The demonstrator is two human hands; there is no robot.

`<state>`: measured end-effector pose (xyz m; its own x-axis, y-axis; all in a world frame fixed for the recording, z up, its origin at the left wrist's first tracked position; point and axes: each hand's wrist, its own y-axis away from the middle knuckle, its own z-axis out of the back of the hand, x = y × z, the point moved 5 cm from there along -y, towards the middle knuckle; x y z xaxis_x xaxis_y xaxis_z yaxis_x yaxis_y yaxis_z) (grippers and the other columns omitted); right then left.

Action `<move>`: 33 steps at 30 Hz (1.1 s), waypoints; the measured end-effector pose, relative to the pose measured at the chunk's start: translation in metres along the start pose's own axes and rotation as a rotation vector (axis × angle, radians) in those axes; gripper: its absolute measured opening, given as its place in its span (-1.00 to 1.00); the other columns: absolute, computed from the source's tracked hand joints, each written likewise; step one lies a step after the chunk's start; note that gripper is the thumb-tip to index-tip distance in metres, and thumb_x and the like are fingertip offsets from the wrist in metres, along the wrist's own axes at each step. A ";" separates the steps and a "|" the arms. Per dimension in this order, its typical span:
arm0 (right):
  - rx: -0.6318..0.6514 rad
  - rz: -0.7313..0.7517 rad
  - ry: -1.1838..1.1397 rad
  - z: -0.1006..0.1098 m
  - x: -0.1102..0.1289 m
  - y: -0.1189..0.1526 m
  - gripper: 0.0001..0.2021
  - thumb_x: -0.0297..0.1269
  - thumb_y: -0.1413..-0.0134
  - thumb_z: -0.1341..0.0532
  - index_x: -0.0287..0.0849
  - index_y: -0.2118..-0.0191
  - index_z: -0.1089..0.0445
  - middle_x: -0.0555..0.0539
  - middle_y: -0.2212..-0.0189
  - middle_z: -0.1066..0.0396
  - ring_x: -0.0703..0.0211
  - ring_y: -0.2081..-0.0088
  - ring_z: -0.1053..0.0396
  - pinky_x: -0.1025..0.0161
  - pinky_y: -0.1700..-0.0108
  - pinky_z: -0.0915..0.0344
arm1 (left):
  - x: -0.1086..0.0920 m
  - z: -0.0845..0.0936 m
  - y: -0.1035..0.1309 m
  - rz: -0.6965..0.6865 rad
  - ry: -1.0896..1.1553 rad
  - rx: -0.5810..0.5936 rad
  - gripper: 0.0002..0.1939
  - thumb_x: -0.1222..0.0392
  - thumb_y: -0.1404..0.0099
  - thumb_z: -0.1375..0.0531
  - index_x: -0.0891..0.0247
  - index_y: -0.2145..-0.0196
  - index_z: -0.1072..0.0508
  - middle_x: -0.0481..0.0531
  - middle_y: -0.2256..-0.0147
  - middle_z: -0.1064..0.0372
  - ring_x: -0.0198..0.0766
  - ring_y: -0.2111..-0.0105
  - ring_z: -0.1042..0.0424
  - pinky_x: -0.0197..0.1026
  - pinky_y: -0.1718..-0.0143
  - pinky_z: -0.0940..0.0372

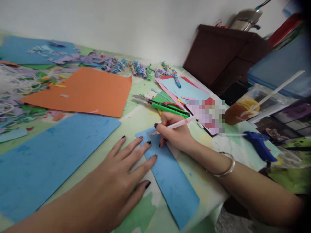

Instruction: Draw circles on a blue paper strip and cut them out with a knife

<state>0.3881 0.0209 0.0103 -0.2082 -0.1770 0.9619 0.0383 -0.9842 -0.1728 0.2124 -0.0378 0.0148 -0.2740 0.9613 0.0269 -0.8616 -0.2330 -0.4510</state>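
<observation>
A long strip of blue paper [171, 174] lies slantwise on the table in front of me. My left hand [128, 161] rests flat with spread fingers, some fingertips on the strip's left edge and others on the tablecloth. In my right hand [176, 132] is a white pencil [178, 123], its tip at the far end of the strip near a small mark. A silver bangle circles that wrist. Just beyond the right hand lies a green utility knife [170, 108], with scissors [143, 98] partly hidden beside it.
An orange sheet [92, 92] and a larger blue sheet [60, 155] lie to the left, near piled paper scraps [43, 84]. Curled paper pieces [138, 68] line the back. At right are a drink cup [240, 106] and a blue glue gun [261, 145] near the table edge.
</observation>
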 end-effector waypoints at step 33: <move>0.006 0.057 -0.045 -0.003 -0.005 -0.005 -0.68 -0.47 -0.05 -0.19 -0.09 0.54 -0.02 0.19 0.66 -0.05 0.40 0.65 -0.16 0.44 0.68 -0.27 | -0.006 -0.007 -0.005 0.147 0.112 -0.037 -0.55 -0.02 -0.46 -0.10 0.40 -0.01 -0.55 0.45 -0.11 -0.43 0.40 -0.18 -0.34 0.56 -0.10 -0.26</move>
<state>0.3862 0.0265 0.0054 -0.1616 -0.2319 0.9592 0.0543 -0.9726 -0.2260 0.2210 -0.0411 0.0103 -0.3445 0.9283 -0.1402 -0.7991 -0.3683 -0.4752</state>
